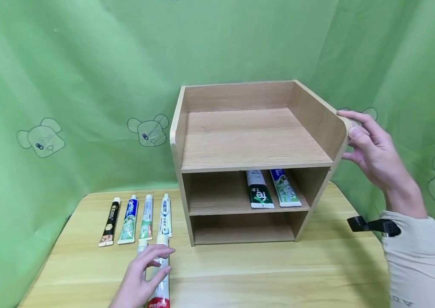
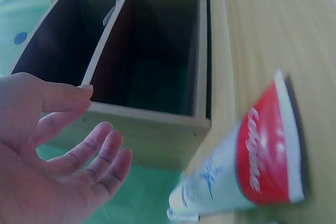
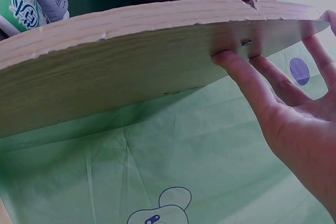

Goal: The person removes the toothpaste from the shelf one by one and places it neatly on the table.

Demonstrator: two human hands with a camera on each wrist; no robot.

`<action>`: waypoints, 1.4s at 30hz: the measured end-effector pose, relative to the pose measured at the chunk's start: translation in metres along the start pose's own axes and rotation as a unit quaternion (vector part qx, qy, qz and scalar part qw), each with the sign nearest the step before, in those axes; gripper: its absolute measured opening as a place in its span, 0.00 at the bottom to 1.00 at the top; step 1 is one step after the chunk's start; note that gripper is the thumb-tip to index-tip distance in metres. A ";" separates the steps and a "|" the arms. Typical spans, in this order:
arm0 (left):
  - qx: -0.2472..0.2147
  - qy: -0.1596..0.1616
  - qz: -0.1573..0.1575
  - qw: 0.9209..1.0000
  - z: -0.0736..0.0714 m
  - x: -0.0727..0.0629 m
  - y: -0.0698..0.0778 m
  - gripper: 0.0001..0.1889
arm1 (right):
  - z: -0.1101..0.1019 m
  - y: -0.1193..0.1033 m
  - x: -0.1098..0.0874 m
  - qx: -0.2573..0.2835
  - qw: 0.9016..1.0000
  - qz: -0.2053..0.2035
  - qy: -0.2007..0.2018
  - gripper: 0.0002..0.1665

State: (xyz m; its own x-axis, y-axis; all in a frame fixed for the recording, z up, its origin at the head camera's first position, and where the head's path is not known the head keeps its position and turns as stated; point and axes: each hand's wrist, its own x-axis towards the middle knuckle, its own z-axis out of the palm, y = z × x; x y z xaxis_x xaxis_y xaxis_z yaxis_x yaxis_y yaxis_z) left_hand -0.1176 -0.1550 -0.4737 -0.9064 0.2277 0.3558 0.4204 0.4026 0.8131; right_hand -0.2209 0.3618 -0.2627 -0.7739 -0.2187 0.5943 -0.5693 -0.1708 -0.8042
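A wooden desktop shelf (image 1: pixel 256 166) with an open top tray and two compartments stands on the table. My right hand (image 1: pixel 373 147) holds its right side panel near the front corner, a finger reaching over the top edge; in the right wrist view other fingertips (image 3: pixel 224 57) press the panel's outer face. Two toothpaste tubes, a dark green and white one (image 1: pixel 260 192) and a blue and green one (image 1: pixel 284 190), lie in the middle compartment. My left hand (image 1: pixel 140 273) hovers with parted, bent fingers over a red and white Colgate toothpaste tube (image 2: pixel 265 156), holding nothing.
Left of the shelf lie a black tube (image 1: pixel 110 222), a blue-green tube (image 1: pixel 129 220), a pale green tube (image 1: pixel 147 218) and a white tube (image 1: pixel 165 216). Another tube (image 1: pixel 142 245) is partly hidden by my left hand. A green curtain (image 1: pixel 86 85) hangs behind the table (image 1: pixel 240 278).
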 end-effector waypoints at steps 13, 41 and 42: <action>-0.035 -0.007 0.088 0.995 0.022 0.017 0.025 0.19 | 0.005 0.011 0.006 -0.007 1.000 0.001 -0.002 0.27; -0.031 0.017 0.117 0.992 0.090 0.111 0.095 0.17 | -0.005 0.005 -0.001 0.039 0.998 -0.030 -0.032 0.27; -0.027 0.016 0.116 0.993 0.091 0.113 0.097 0.17 | -0.005 0.005 -0.001 0.037 0.998 -0.030 -0.030 0.27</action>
State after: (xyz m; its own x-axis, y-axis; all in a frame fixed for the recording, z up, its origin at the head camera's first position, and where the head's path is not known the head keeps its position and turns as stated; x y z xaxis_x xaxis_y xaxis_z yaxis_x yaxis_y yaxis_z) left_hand -0.1759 -0.0097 -0.3968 -0.7872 0.2795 0.5497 0.6152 0.2944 0.7313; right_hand -0.2244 0.3664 -0.2673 -0.7201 -0.2622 0.6425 -0.5900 -0.2560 -0.7657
